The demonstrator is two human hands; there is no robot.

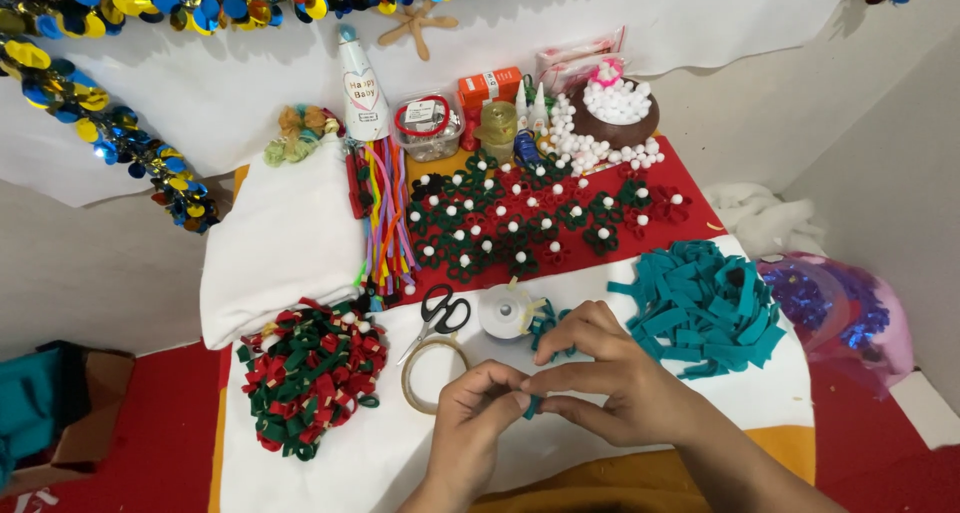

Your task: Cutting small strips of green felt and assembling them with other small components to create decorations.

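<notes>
My left hand (472,418) and my right hand (610,378) meet over the white cloth (370,453) near the table's front edge. Between their fingertips they pinch a small teal felt strip (532,406); most of it is hidden by the fingers. A few more teal strips (549,325) lie just beyond my right hand, beside a white tape roll (505,313). A ring of tan tape (420,371) lies left of my left hand, with black-handled scissors (440,315) above it.
A heap of teal felt strips (705,308) lies at right. Red and green felt loops (310,373) are piled at left. Finished red and green flowers with white pompoms (540,218) cover the red mat. Pipe cleaners (382,213), a bowl of pompoms (615,108) and glue bottles (530,108) stand behind.
</notes>
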